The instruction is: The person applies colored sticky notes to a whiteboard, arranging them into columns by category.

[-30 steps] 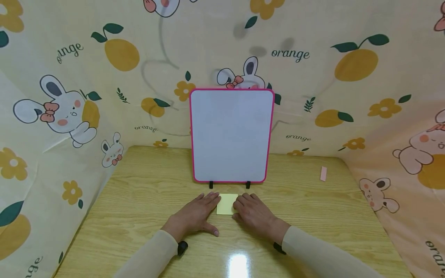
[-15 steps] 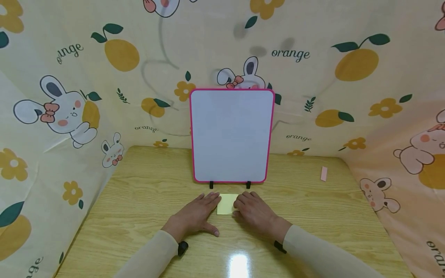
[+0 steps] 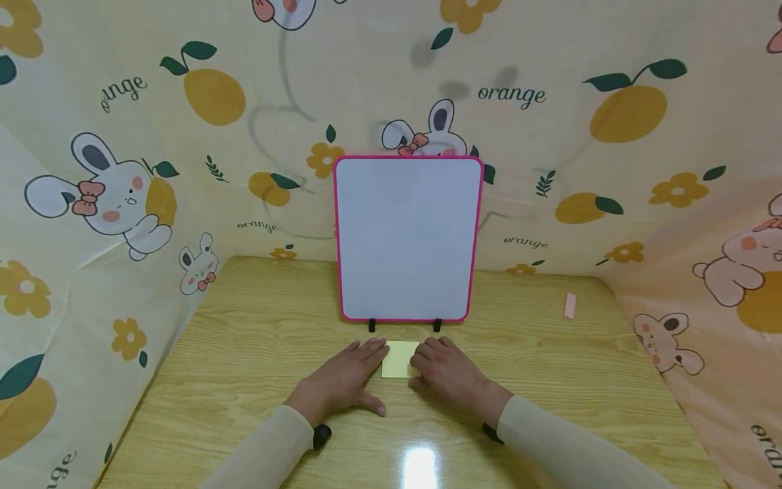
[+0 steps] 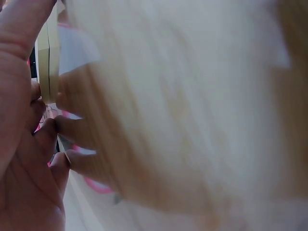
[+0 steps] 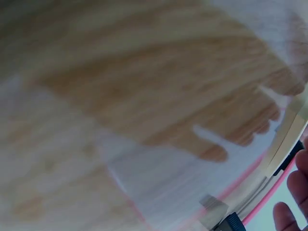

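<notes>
A pale yellow sticky note pad (image 3: 398,360) lies flat on the wooden table, between the two hands. My left hand (image 3: 345,377) lies palm down at its left side, fingers straight and fingertips at the pad's edge, thumb spread toward me. At the opposite edge, the curled fingers of my right hand (image 3: 449,373) pinch the pad's right side and hide it. The pad's thickness shows edge-on in the left wrist view as a yellow block (image 4: 44,62) beside the fingers. In the right wrist view, the same yellow block (image 5: 285,139) appears near the curled fingers (image 5: 299,185).
Behind the pad stands a white board (image 3: 408,238) with a pink frame, on small black feet (image 3: 436,325). A small pink strip (image 3: 569,305) lies at the back right of the wooden table (image 3: 263,326). Patterned cloth (image 3: 525,41) encloses the table at the back and sides.
</notes>
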A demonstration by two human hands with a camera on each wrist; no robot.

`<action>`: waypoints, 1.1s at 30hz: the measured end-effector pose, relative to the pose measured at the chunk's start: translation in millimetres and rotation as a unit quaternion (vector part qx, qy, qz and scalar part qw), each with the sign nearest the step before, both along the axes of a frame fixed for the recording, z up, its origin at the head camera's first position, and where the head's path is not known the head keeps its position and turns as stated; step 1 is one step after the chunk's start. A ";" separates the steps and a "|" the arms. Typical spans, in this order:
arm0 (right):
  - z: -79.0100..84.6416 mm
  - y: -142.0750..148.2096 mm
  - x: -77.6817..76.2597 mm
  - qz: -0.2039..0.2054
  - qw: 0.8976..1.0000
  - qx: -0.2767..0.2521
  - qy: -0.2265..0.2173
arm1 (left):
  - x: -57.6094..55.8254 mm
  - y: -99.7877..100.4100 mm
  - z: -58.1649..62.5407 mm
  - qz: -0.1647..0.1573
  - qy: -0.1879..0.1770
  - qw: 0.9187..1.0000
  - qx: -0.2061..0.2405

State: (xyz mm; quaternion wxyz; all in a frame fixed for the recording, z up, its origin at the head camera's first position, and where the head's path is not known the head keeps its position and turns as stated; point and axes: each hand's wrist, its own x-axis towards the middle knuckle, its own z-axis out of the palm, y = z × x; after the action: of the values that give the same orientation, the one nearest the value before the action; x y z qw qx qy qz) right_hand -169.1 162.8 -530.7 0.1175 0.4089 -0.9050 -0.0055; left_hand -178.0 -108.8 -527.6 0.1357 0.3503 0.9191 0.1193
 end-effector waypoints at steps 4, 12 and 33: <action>0.7 -1.5 -0.6 -0.009 1.000 -0.021 -0.006 | 0.0 -0.2 0.8 0.001 -0.001 1.000 0.003; -1.6 -0.9 -4.4 -0.011 0.999 -0.032 0.010 | 0.1 -1.0 -1.6 0.004 -0.002 1.000 0.004; 5.1 0.5 -4.7 0.028 0.998 0.018 0.052 | -0.1 0.5 -4.0 0.008 -0.004 1.000 0.006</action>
State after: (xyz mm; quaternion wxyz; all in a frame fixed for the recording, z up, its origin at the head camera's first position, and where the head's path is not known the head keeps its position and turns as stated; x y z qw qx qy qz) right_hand -173.8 163.4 -525.6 0.1569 0.4355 -0.8855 -0.0397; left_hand -178.0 -108.3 -531.7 0.1367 0.3435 0.9204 0.1274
